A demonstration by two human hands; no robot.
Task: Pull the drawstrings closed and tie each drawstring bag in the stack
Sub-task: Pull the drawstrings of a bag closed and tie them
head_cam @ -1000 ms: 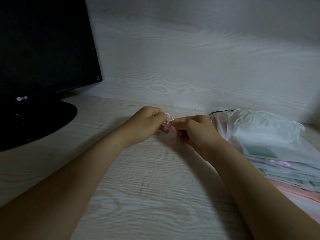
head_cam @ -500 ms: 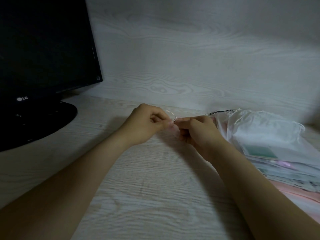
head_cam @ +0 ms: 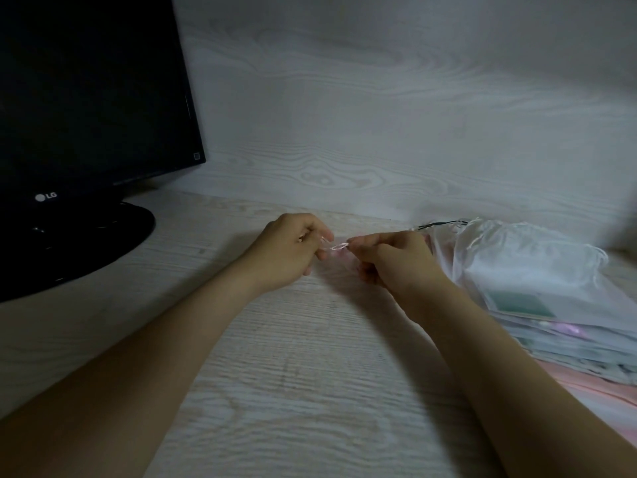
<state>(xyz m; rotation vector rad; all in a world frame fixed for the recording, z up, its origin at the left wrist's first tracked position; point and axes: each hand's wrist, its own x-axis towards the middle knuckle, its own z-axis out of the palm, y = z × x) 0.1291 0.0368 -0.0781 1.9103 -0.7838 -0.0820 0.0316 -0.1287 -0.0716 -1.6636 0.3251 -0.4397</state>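
Pale, wood-grain laminate covers the desk [head_cam: 310, 374] where a person works on a small drawstring bag [head_cam: 339, 269], seen from over their forearms. The left hand [head_cam: 286, 253] and the right hand [head_cam: 400, 263] meet near the desk's far edge, each with fingers curled and thumb and forefinger pinching one end of a thin, whitish drawstring [head_cam: 336, 246] that loops between them. The bag itself appears to be a sheer, faintly pink pouch hanging or lying just under the fingertips; in this dim light its outline is hard to make out.

Just beside the right hand, a stack of drawstring bags [head_cam: 551, 281] lies on the desk, the top one a gauzy white pouch with its gathered mouth and cords turned toward the wall, flat packets showing through it. A dark LG monitor [head_cam: 86, 98] stands well apart at the left.

Judging by the looped cord, a knot is being formed and not yet drawn tight. Such mesh is light, limp and easily snagged, and the cord is fine and likely slippery, so the sensible hold is on the cord ends close to the gathered neck, with a short, even pull from both sides, not a tug on the fabric.
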